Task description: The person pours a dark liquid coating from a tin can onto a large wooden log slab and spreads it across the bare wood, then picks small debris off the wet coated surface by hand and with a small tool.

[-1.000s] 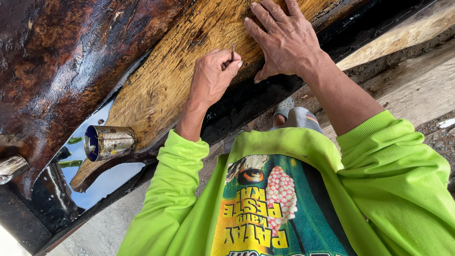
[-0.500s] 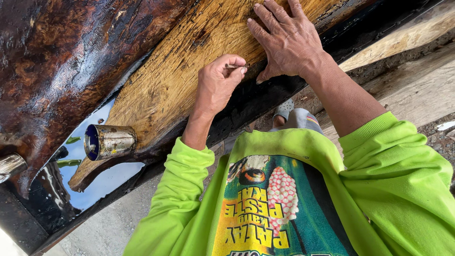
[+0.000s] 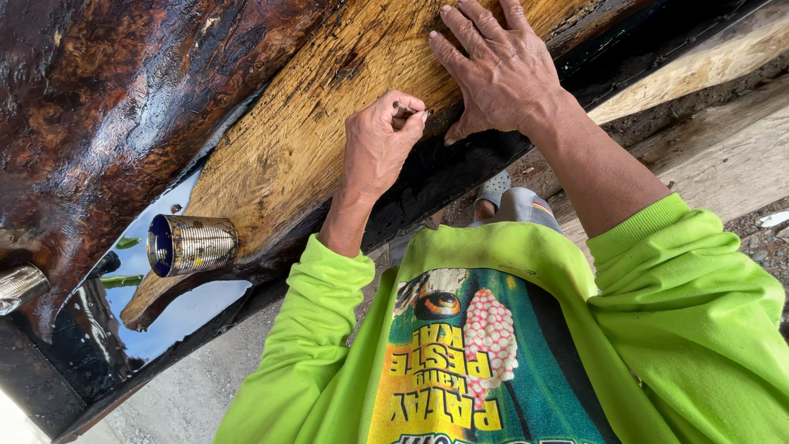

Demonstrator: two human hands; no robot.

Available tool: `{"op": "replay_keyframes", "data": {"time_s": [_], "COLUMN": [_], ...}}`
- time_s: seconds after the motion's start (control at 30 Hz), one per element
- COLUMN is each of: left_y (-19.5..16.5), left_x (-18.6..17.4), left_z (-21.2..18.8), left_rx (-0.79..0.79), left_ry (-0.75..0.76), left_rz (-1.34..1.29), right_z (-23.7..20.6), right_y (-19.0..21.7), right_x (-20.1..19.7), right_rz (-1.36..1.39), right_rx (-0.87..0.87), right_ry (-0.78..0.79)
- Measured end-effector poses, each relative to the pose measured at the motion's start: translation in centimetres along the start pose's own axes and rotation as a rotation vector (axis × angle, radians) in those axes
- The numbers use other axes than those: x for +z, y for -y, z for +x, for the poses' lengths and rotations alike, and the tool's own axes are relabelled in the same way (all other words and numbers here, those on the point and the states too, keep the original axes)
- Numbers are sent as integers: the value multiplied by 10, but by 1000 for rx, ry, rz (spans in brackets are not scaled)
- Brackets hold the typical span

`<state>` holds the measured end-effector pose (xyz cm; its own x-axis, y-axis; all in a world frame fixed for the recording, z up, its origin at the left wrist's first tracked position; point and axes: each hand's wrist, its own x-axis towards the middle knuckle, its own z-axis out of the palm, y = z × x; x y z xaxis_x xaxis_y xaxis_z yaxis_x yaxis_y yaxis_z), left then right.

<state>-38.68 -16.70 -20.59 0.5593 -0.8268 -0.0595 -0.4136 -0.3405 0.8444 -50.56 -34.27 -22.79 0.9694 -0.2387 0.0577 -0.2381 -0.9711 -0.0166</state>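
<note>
A big wooden slab lies in front of me, pale yellow and rough in the middle (image 3: 329,107), dark and glossy at the left (image 3: 107,90). My left hand (image 3: 380,144) rests on the yellow wood near its lower edge. Its thumb and fingers are pinched on a small thin dark object (image 3: 404,109); I cannot tell what it is. My right hand (image 3: 500,70) lies flat on the wood just to the right, fingers spread, almost touching the left hand. Both arms wear lime-green sleeves.
A shiny tin can (image 3: 191,244) lies on its side on a glossy black surface (image 3: 189,308) that mirrors the sky, below the slab. Another metal piece (image 3: 20,285) pokes in at the left edge. Pale planks (image 3: 707,140) and gravel lie at the right, my foot (image 3: 497,189) below the slab.
My left hand has shifted a little right and up, closer to my right hand, and the thin object now lies lower in the pinched fingers. The right hand has stayed flat.
</note>
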Motion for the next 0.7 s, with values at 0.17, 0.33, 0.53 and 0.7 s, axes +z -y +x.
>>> {"op": "replay_keyframes", "data": {"time_s": [0.17, 0.33, 0.53, 0.7], "left_y": [1, 1, 6, 16], "left_x": [-1, -5, 2, 10], "left_z": [-3, -11, -18, -25], "left_rx": [81, 350, 529, 562], "left_ry": [-16, 50, -25, -88], "left_rz": [23, 196, 329, 368], "right_z": [0, -1, -1, -3], "right_y": [0, -2, -1, -1], "right_x": [0, -1, -1, -1], "right_rz": [14, 51, 53, 55], "right_rx": [-3, -18, -16, -32], "right_ry": [-6, -17, -28, -47]}}
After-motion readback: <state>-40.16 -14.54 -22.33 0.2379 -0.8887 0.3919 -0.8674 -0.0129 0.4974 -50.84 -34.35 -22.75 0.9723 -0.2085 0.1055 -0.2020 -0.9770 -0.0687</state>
